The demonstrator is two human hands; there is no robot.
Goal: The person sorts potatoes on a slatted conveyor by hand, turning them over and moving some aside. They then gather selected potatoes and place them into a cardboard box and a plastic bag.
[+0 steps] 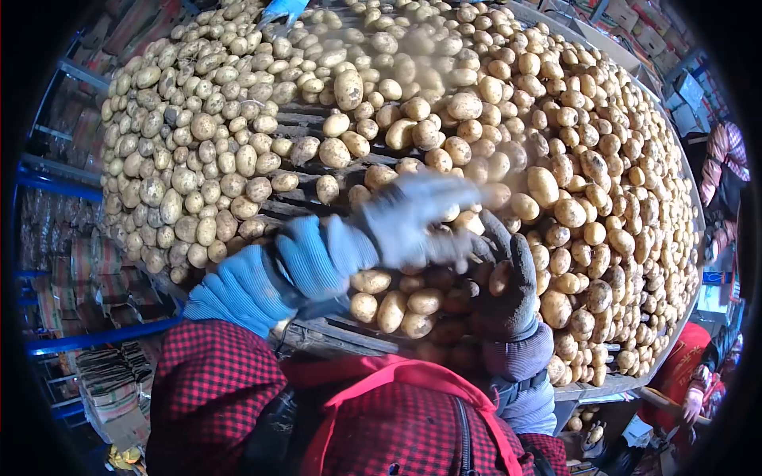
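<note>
A large heap of potatoes covers a slatted table. My left hand, in a grey glove below a ribbed blue sleeve, is above the middle of the potatoes. It is blurred by motion, with the fingers stretched to the right and the thumb apart. Close by on the right, my right hand wears a dark, dirty glove. Its fingers curl around a potato. Several loose potatoes lie near my body, below the left hand.
At the top edge another person's blue-gloved hand reaches onto the heap. On the right are a person in a checked sleeve and a person in red. Stacked sacks and blue rails stand at left.
</note>
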